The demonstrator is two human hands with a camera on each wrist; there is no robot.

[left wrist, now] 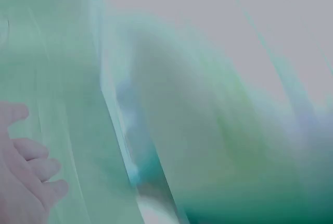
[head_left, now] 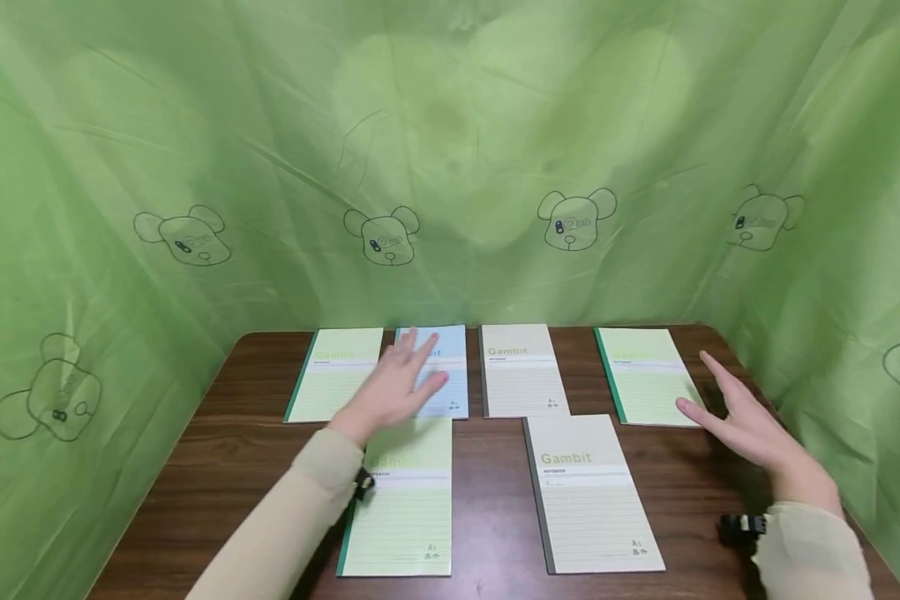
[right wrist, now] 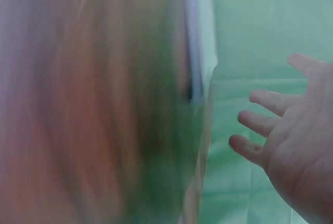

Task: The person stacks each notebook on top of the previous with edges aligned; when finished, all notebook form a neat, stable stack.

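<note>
My left hand reaches over a blue notebook in the back row, fingers spread and nothing held. Beneath its wrist lies a green notebook in the front row. Another green notebook is just left of the blue one. My right hand hovers at the right edge of a third green notebook, thumb apart from straight fingers, holding nothing. Between the hands are two white notebooks with grey spines, one at the back and one in front. Both wrist views are largely blurred.
The notebooks lie flat on a dark wooden table. Green curtain with mouse-head drawings hangs behind the table and along both sides.
</note>
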